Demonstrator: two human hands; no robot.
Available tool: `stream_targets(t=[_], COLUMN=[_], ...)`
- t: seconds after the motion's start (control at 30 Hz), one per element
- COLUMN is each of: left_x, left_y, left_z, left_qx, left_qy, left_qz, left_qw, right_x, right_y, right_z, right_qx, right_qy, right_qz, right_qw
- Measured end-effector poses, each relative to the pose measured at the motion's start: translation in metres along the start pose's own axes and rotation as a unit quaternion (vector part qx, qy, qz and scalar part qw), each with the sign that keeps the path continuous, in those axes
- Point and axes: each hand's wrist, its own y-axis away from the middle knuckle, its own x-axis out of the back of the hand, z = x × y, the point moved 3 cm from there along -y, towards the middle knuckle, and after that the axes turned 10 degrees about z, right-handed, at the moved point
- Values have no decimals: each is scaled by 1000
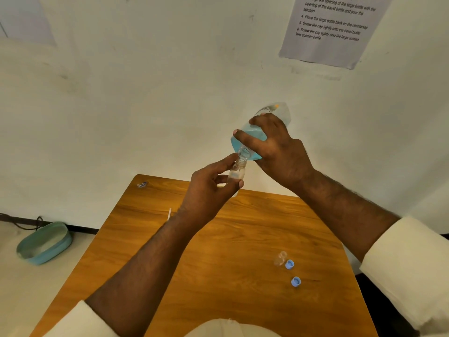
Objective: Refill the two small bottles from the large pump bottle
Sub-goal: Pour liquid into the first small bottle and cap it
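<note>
My right hand (274,144) grips the large clear bottle (245,137), which holds blue liquid and is tipped neck-down, its open mouth meeting the mouth of a small clear bottle (237,172). My left hand (211,188) holds that small bottle upright above the far edge of the wooden table (218,251). A little blue liquid shows inside it. A second small clear bottle (280,259) stands uncapped on the table at the right, with two blue caps (289,264) (295,281) beside it. No pump head is in view.
A thin white stick (169,214) and a small dark item (142,184) lie near the table's far left corner. A teal oval basin (43,243) sits on the floor at the left. A printed instruction sheet (332,30) hangs on the wall.
</note>
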Motion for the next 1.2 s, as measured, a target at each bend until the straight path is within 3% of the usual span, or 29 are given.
stream_targets(t=[1.2], left_x=[0], left_y=[-1], left_z=[-6], left_qx=[1], left_qy=[10], left_qz=[-17], left_qw=[1000], right_x=[-4], right_y=[1], right_z=[0], right_qx=[4], right_qy=[-5], right_qz=[-1], right_qw=[1000])
